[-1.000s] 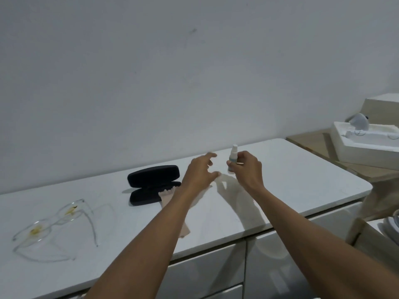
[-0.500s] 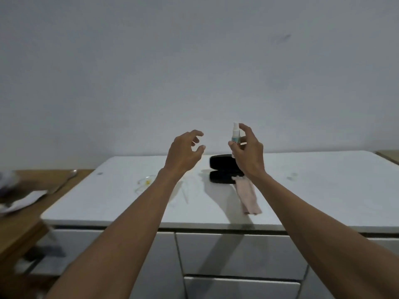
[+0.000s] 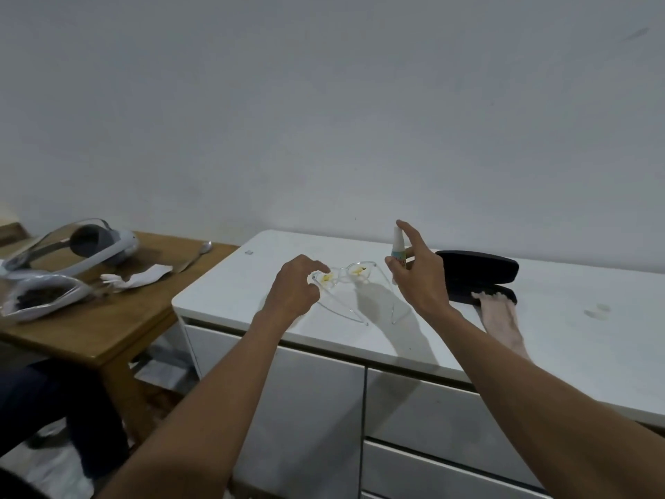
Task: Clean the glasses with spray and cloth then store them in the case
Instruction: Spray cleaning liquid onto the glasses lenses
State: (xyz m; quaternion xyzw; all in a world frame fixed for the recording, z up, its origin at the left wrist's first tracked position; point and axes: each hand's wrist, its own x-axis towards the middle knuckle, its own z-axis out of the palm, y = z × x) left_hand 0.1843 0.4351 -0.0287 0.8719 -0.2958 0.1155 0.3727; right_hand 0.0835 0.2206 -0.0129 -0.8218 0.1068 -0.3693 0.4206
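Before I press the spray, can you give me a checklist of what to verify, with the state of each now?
1. Small white spray bottle gripped by right hand, index finger on top: ok.
2. Clear-framed glasses with yellow smears within reach on white cabinet top: ok.
3. Left hand steadies the glasses' frame: cannot tell, it is at the lens end.
4. Nozzle points at lenses: cannot tell.
5. Pale pink cloth nearby: ok.
6. Black glasses case open: ok.
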